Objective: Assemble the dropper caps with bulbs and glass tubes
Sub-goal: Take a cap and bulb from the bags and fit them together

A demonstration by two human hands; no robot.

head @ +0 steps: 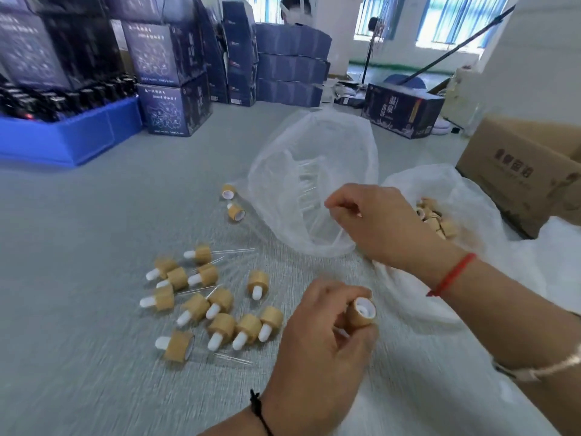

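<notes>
My left hand (pixel 320 341) grips a bamboo-coloured dropper cap (pixel 364 311), its white-lined open end facing up and right. My right hand (pixel 374 225) hovers at the mouth of a clear plastic bag (pixel 283 171) that holds glass tubes (pixel 306 187); its fingertips are pinched together, and I cannot tell whether a tube is between them. Several assembled droppers (pixel 207 303) with white bulbs and thin glass tubes lie on the grey table to the left. Two loose caps (pixel 232 202) rest by the bag. A second plastic bag (pixel 465 196) at the right holds several bare caps (pixel 435 217).
A brown cardboard box (pixel 522 171) stands at the right edge. A blue tray (pixel 69 136) of dark bottles and stacked dark-blue cartons (pixel 169 83) fill the back left. Another person sits behind more cartons (pixel 292 64) at the back.
</notes>
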